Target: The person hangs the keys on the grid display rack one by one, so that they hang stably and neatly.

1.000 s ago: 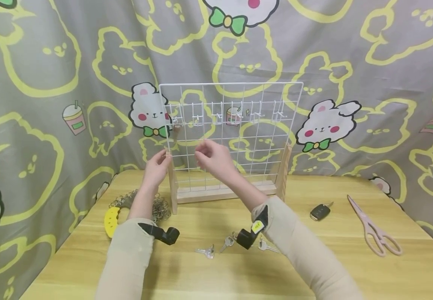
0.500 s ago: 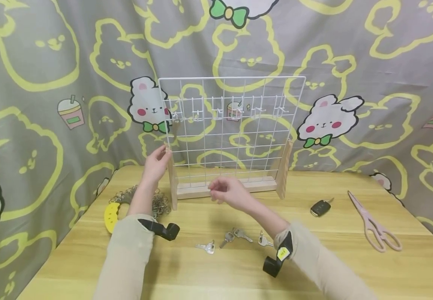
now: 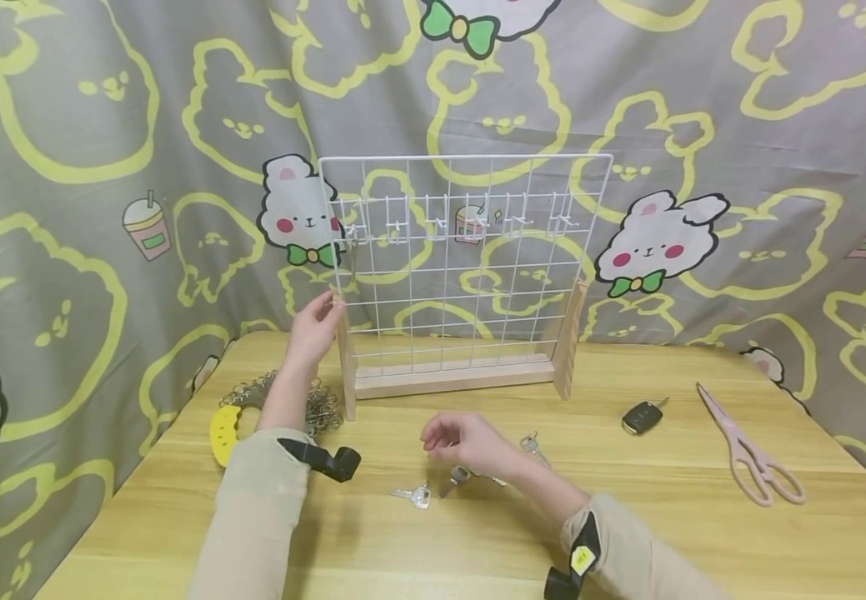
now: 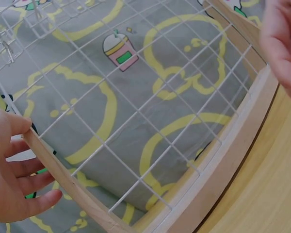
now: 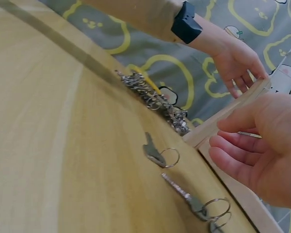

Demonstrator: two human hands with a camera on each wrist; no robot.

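My left hand (image 3: 312, 333) pinches the top of the left wooden post (image 3: 345, 358) of a white wire grid stand (image 3: 443, 268). In the left wrist view, the other fingers of that hand spread behind the post. Small white hooks (image 3: 436, 227) line the upper part of the grid, and a thin key-like shape (image 3: 353, 260) hangs below the leftmost. My right hand (image 3: 470, 443) hovers low in front of the stand, empty, fingers loosely curled. Several loose keys with rings lie below it, among them a silver key (image 3: 419, 497) and a darker key (image 5: 155, 154).
Left of the stand lies a heap of metal rings (image 3: 322, 410) with a yellow crescent-shaped piece (image 3: 224, 435). A black car key (image 3: 643, 417) and pink scissors (image 3: 748, 454) lie on the right of the wooden table (image 3: 372, 558). A patterned curtain (image 3: 200, 150) hangs behind.
My right hand has come down from in front of the grid to just above the loose keys. The left hand stays at the post.
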